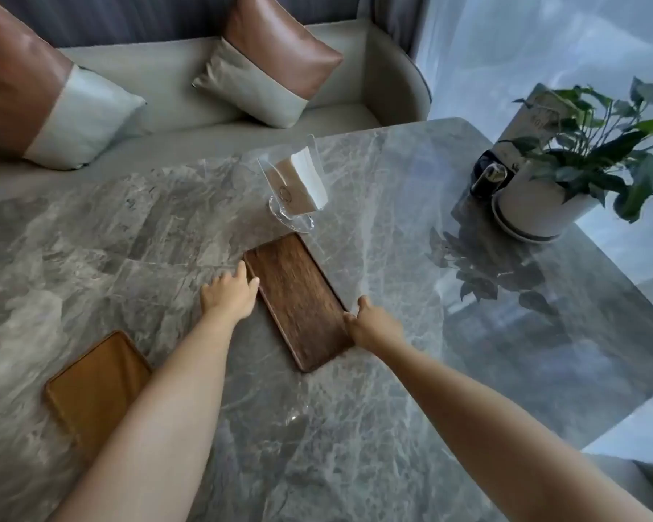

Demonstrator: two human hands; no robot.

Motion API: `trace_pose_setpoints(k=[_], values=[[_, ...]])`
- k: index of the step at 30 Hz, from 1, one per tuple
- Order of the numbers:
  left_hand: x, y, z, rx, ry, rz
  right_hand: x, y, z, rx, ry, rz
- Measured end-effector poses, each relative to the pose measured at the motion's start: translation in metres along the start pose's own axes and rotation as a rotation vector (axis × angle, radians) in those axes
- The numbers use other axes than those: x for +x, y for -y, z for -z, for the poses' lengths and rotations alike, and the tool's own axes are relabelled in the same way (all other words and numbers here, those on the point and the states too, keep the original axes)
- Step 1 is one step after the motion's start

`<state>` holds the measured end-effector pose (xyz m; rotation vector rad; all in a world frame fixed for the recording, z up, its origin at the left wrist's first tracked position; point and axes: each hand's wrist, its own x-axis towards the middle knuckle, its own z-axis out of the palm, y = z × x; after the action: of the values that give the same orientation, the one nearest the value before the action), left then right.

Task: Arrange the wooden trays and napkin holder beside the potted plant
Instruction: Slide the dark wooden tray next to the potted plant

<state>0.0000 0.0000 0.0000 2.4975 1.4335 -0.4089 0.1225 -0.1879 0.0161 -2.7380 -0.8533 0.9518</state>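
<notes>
- Two wooden trays are lying on the grey marble tabletop (374,427); the light wooden tray (91,386) is sitting at the far left near the front edge, untouched and partly hidden under the left forearm.
- Left hand (229,295) is pressing its spread fingers (242,271) against the left long edge of the dark wooden tray (298,301), not clenched.
- Right hand (374,325) is curling its fingers (362,305) over the opposite long edge, so both hands are grasping this tray, which is resting flat mid-table.
- Clear acrylic napkin holder (295,186) is standing just beyond the tray's far end, holding napkins with a small emblem too blurred to read.
- Potted plant (566,178) is standing at the far right, well apart from everything.
- Nothing is sitting beside the plant yet; all three pieces are, I judge, waiting to be placed.
</notes>
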Motion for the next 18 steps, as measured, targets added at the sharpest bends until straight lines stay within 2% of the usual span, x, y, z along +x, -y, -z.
trace_pose_setpoints(k=[8,18], values=[[0.047,-0.006,0.006,-0.023,-0.012,0.008,0.016,-0.004,-0.011,0.101,-0.036,-0.083],[0.059,-0.022,0.0,-0.06,0.015,0.036,0.017,-0.011,-0.017,0.109,-0.042,-0.048]])
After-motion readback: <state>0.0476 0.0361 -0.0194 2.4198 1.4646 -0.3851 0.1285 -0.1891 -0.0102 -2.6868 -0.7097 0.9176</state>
